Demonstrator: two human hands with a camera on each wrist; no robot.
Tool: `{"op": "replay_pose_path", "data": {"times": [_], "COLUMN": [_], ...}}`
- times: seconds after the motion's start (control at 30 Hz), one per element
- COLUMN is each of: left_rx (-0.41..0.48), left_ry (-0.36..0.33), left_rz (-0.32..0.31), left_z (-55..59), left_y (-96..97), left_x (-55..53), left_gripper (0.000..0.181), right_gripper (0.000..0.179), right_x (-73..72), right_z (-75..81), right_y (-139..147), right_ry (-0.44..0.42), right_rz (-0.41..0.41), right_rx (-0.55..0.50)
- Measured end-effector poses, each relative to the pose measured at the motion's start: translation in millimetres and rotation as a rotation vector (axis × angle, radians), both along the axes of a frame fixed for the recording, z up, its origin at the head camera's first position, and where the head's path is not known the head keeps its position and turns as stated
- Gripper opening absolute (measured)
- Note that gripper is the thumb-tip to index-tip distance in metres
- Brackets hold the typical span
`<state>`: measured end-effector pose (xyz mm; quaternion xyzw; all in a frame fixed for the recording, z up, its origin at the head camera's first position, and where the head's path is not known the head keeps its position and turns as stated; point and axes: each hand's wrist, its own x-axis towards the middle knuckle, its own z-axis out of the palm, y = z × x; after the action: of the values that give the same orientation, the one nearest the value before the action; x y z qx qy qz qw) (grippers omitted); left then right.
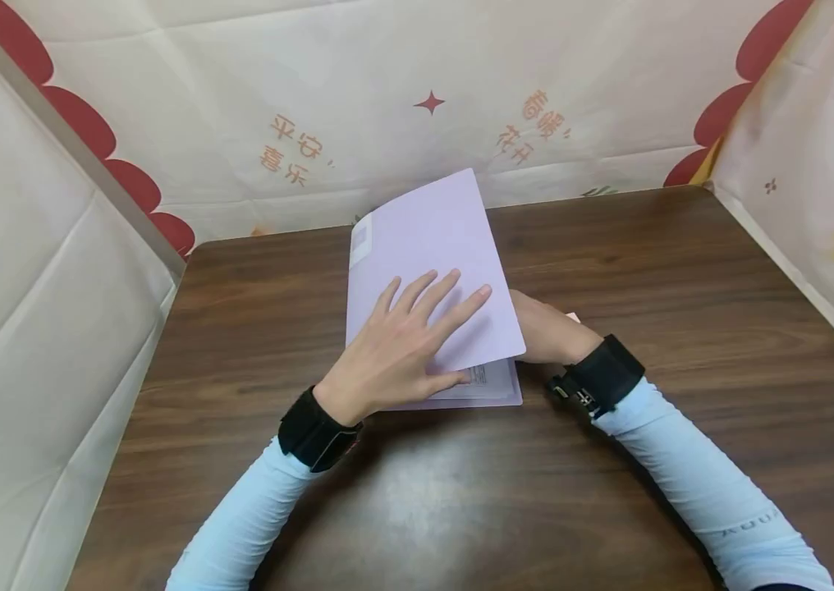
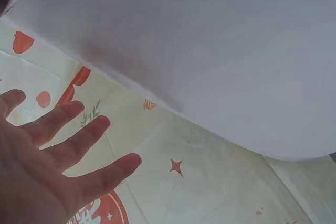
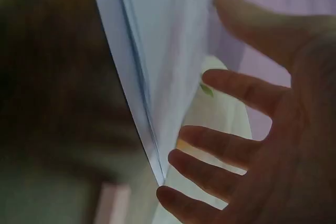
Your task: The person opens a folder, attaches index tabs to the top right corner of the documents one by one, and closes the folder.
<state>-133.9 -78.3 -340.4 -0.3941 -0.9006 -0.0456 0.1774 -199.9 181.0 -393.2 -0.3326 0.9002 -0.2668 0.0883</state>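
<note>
A lilac folder [image 1: 432,238] lies on the table with its front cover lifted, a white label [image 1: 360,240] near its upper left edge. Under the cover, a strip of inner page [image 1: 479,375] with small print shows. My left hand [image 1: 402,349] is over the cover, fingers spread; in the left wrist view the left hand [image 2: 37,171] stands apart from the pale cover [image 2: 210,51]. Behind the cover's right edge, my right hand [image 1: 553,328] reaches in, fingers hidden from above. In the right wrist view the right hand [image 3: 299,129] has extended, spread fingers beside the folder's sheets [image 3: 163,40].
The brown wooden table [image 1: 240,328] carries the folder. A small white corner of something [image 1: 573,317] peeks out beyond the right wrist. Printed white cloth [image 1: 402,82] hangs behind the table and along both sides.
</note>
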Motion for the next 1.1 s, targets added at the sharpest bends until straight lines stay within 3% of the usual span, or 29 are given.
{"op": "replay_pose_path", "data": {"times": [0.17,0.3,0.4,0.47,0.53,0.63,0.73,0.8,0.87,1.0,1.07,1.1], "left_rx": [0.038,0.151,0.264,0.324,0.369,0.369,0.305,0.263,0.196,0.054,0.018,-0.003], "left_ry": [0.082,0.173,0.302,0.437,0.608,0.826,0.916,0.877,0.76,0.373,0.166,0.102], "left_rz": [-0.039,-0.117,-0.177,-0.175,-0.12,0.054,0.227,0.289,0.317,0.369,0.415,0.439], "left_z": [5.5,16.8,23.2,24.9,23.6,17.4,9.9,5.8,2.9,-9.7,-20.4,-26.8], "left_y": [-1.4,-18.3,-41.9,-59.9,-77.9,-103.8,-129.6,-147.1,-164.1,-191.6,-199.4,-201.8], "left_x": [4.9,17.1,29.0,37.6,44.5,52.4,58.7,63.6,68.6,70.8,68.4,66.0], "left_gripper": [0.091,0.091,0.096,0.095,0.09,0.086,0.09,0.088,0.08,0.066,0.068,0.07], "right_gripper": [0.079,0.074,0.077,0.078,0.077,0.075,0.075,0.075,0.076,0.076,0.075,0.075], "right_x": [-1.1,-1.5,2.0,4.7,6.5,8.8,9.0,8.4,8.0,7.2,7.1,7.1], "right_z": [-13.2,-13.6,-10.4,-8.5,-7.8,-8.6,-9.7,-10.3,-9.1,-8.5,-9.3,-10.0], "right_y": [-13,-25,-33,-37,-38,-37,-35,-33,-32,-29,-28,-28], "right_ry": [-0.023,0.016,-0.006,-0.041,-0.049,-0.047,-0.032,-0.025,-0.027,-0.034,-0.035,-0.034], "right_rz": [0.023,-0.015,-0.046,-0.061,-0.068,-0.078,-0.08,-0.08,-0.086,-0.1,-0.102,-0.099], "right_rx": [-0.063,0.1,0.216,0.247,0.257,0.269,0.275,0.273,0.27,0.269,0.266,0.264]}}
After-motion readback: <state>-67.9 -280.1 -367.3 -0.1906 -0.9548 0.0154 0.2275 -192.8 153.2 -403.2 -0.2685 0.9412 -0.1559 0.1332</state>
